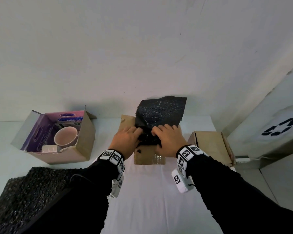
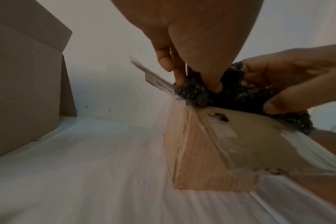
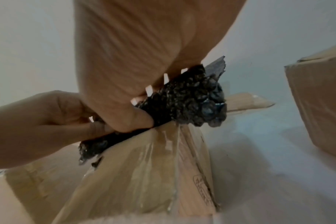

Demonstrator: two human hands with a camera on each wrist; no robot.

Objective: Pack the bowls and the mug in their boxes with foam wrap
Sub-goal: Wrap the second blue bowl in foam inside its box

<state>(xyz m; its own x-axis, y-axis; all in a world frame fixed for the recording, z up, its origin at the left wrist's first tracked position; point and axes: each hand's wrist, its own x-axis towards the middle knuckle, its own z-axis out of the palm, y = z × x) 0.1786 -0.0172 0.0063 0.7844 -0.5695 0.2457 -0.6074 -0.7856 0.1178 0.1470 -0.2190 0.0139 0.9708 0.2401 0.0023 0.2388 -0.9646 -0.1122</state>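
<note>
A small cardboard box stands mid-table with its top open. A black foam wrap fills its mouth, and one end sticks up behind my hands. My left hand and right hand meet over the box, fingers curled into the foam. In the left wrist view the left hand pinches the foam wrap at the box's rim. The right hand grips the foam wrap between thumb and fingers. What the foam covers is hidden. A pink mug sits in the open left box.
A closed cardboard box stands to the right of the middle one. A large black foam sheet lies at the table's near left. A grey bin with a recycling mark stands past the table's right edge. A white wall backs the table.
</note>
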